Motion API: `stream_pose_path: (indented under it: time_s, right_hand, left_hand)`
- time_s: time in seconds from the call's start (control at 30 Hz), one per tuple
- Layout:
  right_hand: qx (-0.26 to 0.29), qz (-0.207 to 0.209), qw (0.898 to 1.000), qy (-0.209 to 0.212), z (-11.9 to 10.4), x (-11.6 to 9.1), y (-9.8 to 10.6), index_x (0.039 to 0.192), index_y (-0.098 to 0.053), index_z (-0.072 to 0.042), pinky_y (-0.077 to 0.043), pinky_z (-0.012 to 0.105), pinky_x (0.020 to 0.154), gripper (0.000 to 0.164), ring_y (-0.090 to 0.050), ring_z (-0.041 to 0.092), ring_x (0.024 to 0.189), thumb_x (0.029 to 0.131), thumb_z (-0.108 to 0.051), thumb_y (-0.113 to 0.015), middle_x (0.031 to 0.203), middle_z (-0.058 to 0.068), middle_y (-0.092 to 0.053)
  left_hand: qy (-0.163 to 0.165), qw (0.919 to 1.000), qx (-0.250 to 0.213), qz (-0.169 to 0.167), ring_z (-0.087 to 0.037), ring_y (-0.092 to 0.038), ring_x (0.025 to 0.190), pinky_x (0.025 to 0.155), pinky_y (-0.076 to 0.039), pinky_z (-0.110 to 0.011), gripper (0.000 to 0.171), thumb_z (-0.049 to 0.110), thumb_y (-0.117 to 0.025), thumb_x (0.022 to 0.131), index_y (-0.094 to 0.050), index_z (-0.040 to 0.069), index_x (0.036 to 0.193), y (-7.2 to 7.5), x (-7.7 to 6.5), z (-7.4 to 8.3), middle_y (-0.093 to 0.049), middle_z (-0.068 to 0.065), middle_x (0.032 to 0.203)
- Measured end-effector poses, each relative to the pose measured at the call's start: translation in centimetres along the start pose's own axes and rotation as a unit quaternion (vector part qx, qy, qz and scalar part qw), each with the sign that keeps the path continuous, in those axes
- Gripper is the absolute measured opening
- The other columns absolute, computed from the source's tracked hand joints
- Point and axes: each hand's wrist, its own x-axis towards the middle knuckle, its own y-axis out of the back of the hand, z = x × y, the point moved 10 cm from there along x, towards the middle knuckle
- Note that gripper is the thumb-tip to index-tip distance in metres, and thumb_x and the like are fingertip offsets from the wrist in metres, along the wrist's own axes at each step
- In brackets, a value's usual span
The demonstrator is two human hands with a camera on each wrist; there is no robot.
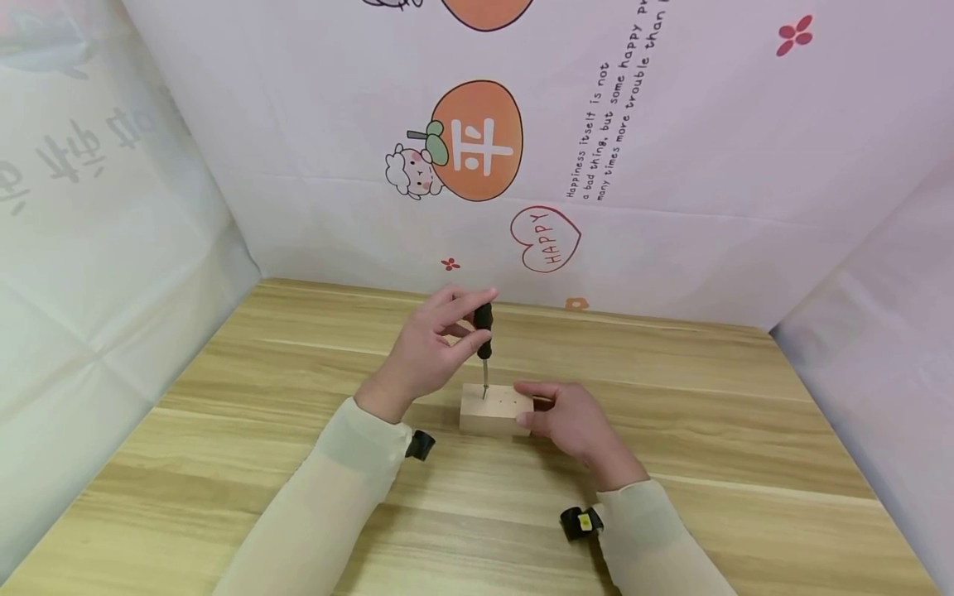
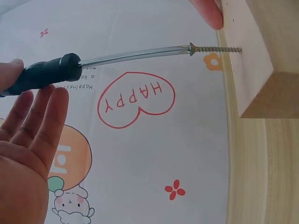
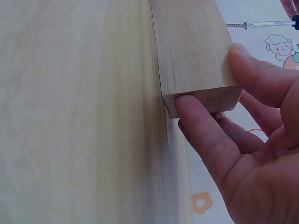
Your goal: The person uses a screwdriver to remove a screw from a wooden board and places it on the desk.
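My left hand [image 1: 428,352] pinches the black handle of a screwdriver [image 2: 51,72] between thumb and fingers. Its metal shaft points down, and the tip meets the head of a threaded screw [image 2: 217,49]. That screw stands in the top face of a pale wooden block [image 1: 484,424], near the block's left end, with much of its thread showing above the wood. Thumb and fingers of my right hand [image 1: 577,422] grip the block's right end. In the right wrist view, one fingertip presses the end face. Small dark holes [image 1: 514,402] mark the top beside the screw.
The block lies on a wood-grain table [image 1: 708,430]. Behind the table's far edge rises a white printed cloth [image 1: 671,248] with cartoon oranges and lettering. Plain whitish cloth [image 1: 97,290] hangs on the left, and more on the right. Each wrist wears a small black camera.
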Motion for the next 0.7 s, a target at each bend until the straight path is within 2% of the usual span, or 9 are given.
stream_pose_path:
  time_s: [0.17,0.3,0.4,0.57,0.7]
  right_hand:
    - [0.012,0.001,1.000,0.000,0.17,0.14,-0.09,0.126,-0.072,-0.022,-0.056,0.032,0.075,0.041,-0.061,0.019,0.103,0.087,-0.016,-0.080,0.124,0.002,-0.064]
    - [0.007,0.003,1.000,0.000,0.24,0.18,-0.09,0.126,-0.072,-0.023,-0.056,0.032,0.075,0.041,-0.061,0.019,0.103,0.086,-0.016,-0.080,0.124,0.002,-0.065]
    - [-0.001,0.005,1.000,-0.002,0.35,0.22,-0.08,0.125,-0.072,-0.025,-0.055,0.031,0.076,0.041,-0.060,0.019,0.104,0.085,-0.017,-0.081,0.124,0.000,-0.064]
    - [0.009,0.004,1.000,-0.001,0.33,0.29,-0.10,0.124,-0.073,-0.025,-0.055,0.032,0.075,0.041,-0.061,0.019,0.102,0.085,-0.016,-0.081,0.123,0.000,-0.065]
    - [0.014,0.003,1.000,0.003,0.21,0.30,-0.07,0.125,-0.072,-0.022,-0.055,0.032,0.076,0.041,-0.060,0.019,0.104,0.085,-0.016,-0.081,0.123,0.002,-0.065]
  left_hand:
    - [-0.010,0.9999,-0.009,-0.010,-0.020,-0.064,0.099,0.081,-0.058,-0.032,0.048,-0.011,-0.062,0.091,-0.059,0.004,0.137,-0.08,0.02,0.11,-0.064,-0.011,0.122]
    - [0.002,0.9999,0.015,-0.002,-0.017,-0.064,0.091,0.076,-0.057,-0.031,0.047,-0.003,-0.069,0.092,-0.060,0.006,0.137,0.17,-0.01,-0.09,-0.067,-0.009,0.112]
    - [-0.003,0.9999,0.014,0.007,-0.017,-0.063,0.088,0.074,-0.058,-0.031,0.049,-0.002,-0.073,0.089,-0.061,0.004,0.137,0.34,-0.11,-0.09,-0.063,-0.008,0.107]
    - [-0.031,0.9994,-0.015,0.005,-0.021,-0.064,0.093,0.077,-0.059,-0.034,0.048,-0.012,-0.064,0.089,-0.060,0.001,0.135,0.32,-0.19,0.17,-0.064,-0.013,0.114]
    - [-0.025,0.9996,-0.011,0.006,-0.020,-0.065,0.094,0.077,-0.058,-0.033,0.047,-0.011,-0.064,0.090,-0.061,0.004,0.134,0.43,-0.10,-0.01,-0.066,-0.011,0.115]
